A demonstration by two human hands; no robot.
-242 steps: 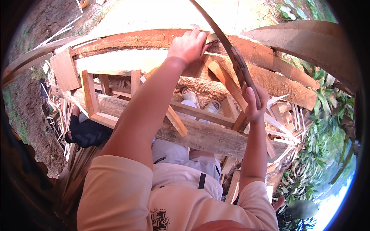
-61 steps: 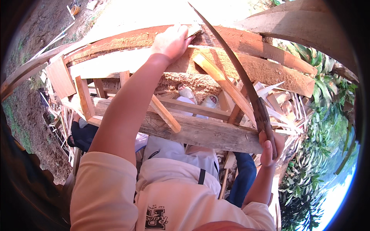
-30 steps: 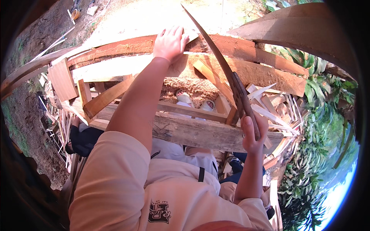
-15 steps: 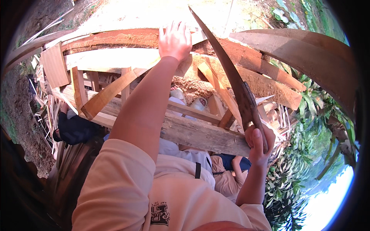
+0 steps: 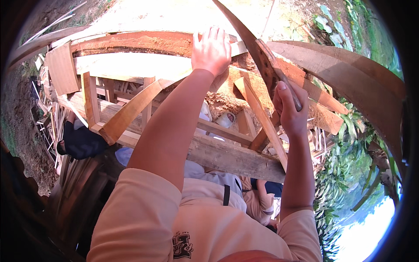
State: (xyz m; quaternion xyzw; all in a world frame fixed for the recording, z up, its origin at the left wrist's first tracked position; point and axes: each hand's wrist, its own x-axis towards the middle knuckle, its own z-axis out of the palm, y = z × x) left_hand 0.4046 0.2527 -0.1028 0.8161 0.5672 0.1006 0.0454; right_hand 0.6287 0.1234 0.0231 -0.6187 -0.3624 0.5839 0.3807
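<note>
A handsaw (image 5: 245, 31) with a long tapering blade and a wooden handle is gripped in my right hand (image 5: 291, 107), its fingers wrapped round the handle. The blade slants up and left, past the upper edge of the view, so its tip is cut off. My left hand (image 5: 211, 51) lies flat with fingers stretched out on a rough reddish-brown timber (image 5: 148, 42), left of the blade. Below that timber runs a sunlit pale plank (image 5: 131, 63). Whether the saw teeth touch wood I cannot tell.
A wooden frame with a weathered beam (image 5: 231, 155) and slanted offcuts (image 5: 131, 109) lies across the middle. Wide curved-looking boards (image 5: 349, 65) extend at right. A person in dark clothing (image 5: 83, 142) crouches at left; others sit below the beam. Leafy plants (image 5: 345, 174) grow at right.
My right hand has moved up and forward with the saw, sliding the blade further past the upper edge. My left hand stays on the timber; the view has shifted slightly.
</note>
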